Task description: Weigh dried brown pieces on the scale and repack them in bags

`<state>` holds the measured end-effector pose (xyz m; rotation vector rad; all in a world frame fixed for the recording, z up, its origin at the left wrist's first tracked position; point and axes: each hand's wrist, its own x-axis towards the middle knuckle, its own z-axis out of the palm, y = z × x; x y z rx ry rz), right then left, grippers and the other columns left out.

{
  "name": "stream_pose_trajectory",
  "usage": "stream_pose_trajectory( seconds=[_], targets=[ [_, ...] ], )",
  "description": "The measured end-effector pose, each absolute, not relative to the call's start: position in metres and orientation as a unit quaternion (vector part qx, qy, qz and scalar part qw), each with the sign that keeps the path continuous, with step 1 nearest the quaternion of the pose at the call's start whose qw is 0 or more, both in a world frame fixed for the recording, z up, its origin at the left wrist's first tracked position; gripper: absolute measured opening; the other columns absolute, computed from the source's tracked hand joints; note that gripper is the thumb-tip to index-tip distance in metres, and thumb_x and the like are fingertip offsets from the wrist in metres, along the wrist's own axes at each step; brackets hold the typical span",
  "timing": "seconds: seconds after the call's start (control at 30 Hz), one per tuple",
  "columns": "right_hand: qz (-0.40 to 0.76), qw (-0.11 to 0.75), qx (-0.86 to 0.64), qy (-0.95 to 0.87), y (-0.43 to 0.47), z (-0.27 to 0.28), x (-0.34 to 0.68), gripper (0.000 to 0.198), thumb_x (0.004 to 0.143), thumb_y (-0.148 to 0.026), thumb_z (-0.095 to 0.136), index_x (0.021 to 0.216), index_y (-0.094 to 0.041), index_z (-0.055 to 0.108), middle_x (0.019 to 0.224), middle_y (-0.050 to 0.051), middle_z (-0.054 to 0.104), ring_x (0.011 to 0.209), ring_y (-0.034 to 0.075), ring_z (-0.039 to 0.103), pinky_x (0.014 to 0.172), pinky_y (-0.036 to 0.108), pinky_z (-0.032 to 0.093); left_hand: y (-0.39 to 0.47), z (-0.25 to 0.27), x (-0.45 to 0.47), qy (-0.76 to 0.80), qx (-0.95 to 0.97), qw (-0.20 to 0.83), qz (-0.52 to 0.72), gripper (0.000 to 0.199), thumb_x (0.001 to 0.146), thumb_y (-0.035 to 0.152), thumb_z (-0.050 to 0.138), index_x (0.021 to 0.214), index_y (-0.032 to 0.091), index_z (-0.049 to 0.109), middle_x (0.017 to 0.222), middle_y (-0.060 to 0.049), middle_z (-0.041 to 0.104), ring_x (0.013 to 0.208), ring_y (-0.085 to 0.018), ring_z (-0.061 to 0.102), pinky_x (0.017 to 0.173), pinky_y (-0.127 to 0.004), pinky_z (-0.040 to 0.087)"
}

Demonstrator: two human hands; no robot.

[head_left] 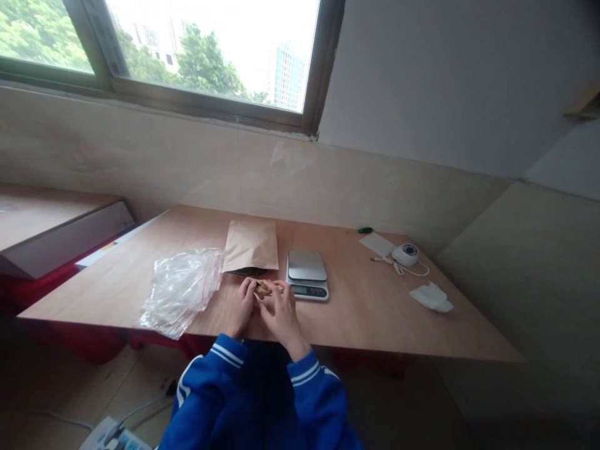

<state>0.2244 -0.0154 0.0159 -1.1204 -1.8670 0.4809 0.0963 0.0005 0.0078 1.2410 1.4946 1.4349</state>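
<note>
- Small tan item (263, 288) held between both hands, just above the near middle of the table (365, 312); too small to identify.
- Left hand (242, 306): fingers curled in, tips pinching the item's left end.
- Right hand (282, 312): fingers bent and drawn together, tips on the item's right end. Both hands closed on the same piece; wrists close together, blue sleeves (262, 387) with white stripes at the table's near edge.
- Paper bag (252, 245) lies flat just behind the hands, its dark open mouth facing them.
- Scale (306, 273) just right of the bag, next to the right hand's fingertips; steel platform bare, display too small to read.
- Clear plastic bag (182, 289) with a red zip line, crumpled, left of the left hand, reaching over the table's near edge.
- Far right of table, well apart from the hands: white round device (405, 254) with a cord, a white card (377, 244) beside it, a green-handled tool (364, 230) at the wall, a white wad (431, 296) nearer the edge.
- Window (206, 56) above the wall behind the table.
</note>
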Motion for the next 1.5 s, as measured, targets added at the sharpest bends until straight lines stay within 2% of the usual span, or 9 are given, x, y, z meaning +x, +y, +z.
stream_pose_trajectory(
  seconds=[0.2,0.33,0.47,0.6,0.83,0.93,1.03,1.2,1.5],
  targets=[
    [0.16,0.443,-0.438,-0.766,-0.012,0.024,0.235,0.026,0.084,-0.021,0.06,0.109,-0.028,0.064,0.101,0.005,0.063,0.096,0.025,0.057,0.088,0.042,0.048,-0.003,0.015,0.099,0.54,0.468,0.461,0.527,0.037,0.082,0.056,0.043,0.076,0.02,0.051,0.052,0.006,0.048,0.04,-0.011,0.045,0.04,-0.024,0.035],
    [0.122,0.462,-0.43,-0.766,-0.001,0.035,0.258,0.021,0.09,-0.029,0.054,0.109,-0.026,0.064,0.096,0.005,0.067,0.089,0.023,0.059,0.084,0.039,0.046,-0.005,0.017,0.101,0.494,0.497,0.488,0.52,0.04,0.086,0.053,0.037,0.086,0.017,0.056,0.066,0.001,0.056,0.045,-0.01,0.048,0.038,-0.022,0.035],
    [0.05,0.484,-0.474,-0.734,0.035,0.047,0.286,0.024,0.092,-0.029,0.051,0.11,-0.022,0.064,0.098,0.007,0.066,0.093,0.023,0.058,0.087,0.038,0.045,-0.002,0.011,0.103,0.537,0.473,0.439,0.543,0.031,0.086,0.046,0.042,0.096,0.019,0.052,0.075,0.002,0.054,0.043,-0.008,0.046,0.035,-0.021,0.035],
    [0.002,0.425,-0.523,-0.739,0.071,0.043,0.308,0.023,0.089,-0.022,0.051,0.104,-0.02,0.068,0.094,0.008,0.066,0.089,0.024,0.056,0.084,0.039,0.043,0.003,0.004,0.101,0.617,0.442,0.349,0.55,0.022,0.085,0.032,0.044,0.102,0.019,0.049,0.069,0.003,0.05,0.044,-0.011,0.049,0.038,-0.025,0.042],
    [0.003,0.346,-0.562,-0.752,0.078,0.017,0.314,0.023,0.087,-0.027,0.053,0.103,-0.028,0.069,0.114,0.01,0.059,0.105,0.03,0.049,0.087,0.046,0.039,0.008,-0.001,0.093,0.693,0.447,0.197,0.53,0.036,0.082,0.024,0.048,0.117,0.016,0.052,0.089,-0.006,0.057,0.058,-0.016,0.058,0.057,-0.033,0.052],
    [0.023,0.388,-0.56,-0.731,0.072,0.006,0.322,0.029,0.088,-0.029,0.049,0.113,-0.029,0.064,0.121,0.009,0.055,0.109,0.029,0.048,0.091,0.048,0.036,0.01,-0.003,0.094,0.715,0.457,0.203,0.488,0.044,0.084,0.03,0.049,0.124,0.012,0.048,0.102,-0.011,0.057,0.052,-0.012,0.056,0.059,-0.033,0.052],
    [0.047,0.47,-0.578,-0.666,0.069,-0.009,0.341,0.03,0.087,-0.029,0.044,0.109,-0.024,0.065,0.114,0.01,0.057,0.109,0.027,0.05,0.094,0.047,0.035,0.015,-0.004,0.095,0.731,0.461,0.206,0.459,0.049,0.087,0.037,0.046,0.127,0.011,0.046,0.107,-0.013,0.057,0.054,-0.013,0.058,0.062,-0.033,0.051],
    [0.153,0.6,-0.612,-0.492,0.066,-0.04,0.376,0.027,0.078,-0.03,0.047,0.093,-0.018,0.066,0.1,0.011,0.063,0.094,0.025,0.056,0.086,0.039,0.042,0.026,0.0,0.098,0.769,0.482,0.129,0.399,0.045,0.085,0.046,0.048,0.115,0.013,0.056,0.106,-0.015,0.061,0.094,-0.029,0.063,0.078,-0.039,0.049],
    [0.181,0.627,-0.618,-0.438,0.064,-0.05,0.379,0.023,0.075,-0.031,0.046,0.082,-0.018,0.063,0.093,0.01,0.066,0.089,0.023,0.059,0.082,0.034,0.044,0.022,0.003,0.099,0.746,0.45,0.18,0.458,0.049,0.08,0.057,0.049,0.108,0.016,0.053,0.085,-0.008,0.068,0.07,-0.026,0.066,0.065,-0.035,0.047]
  ],
)
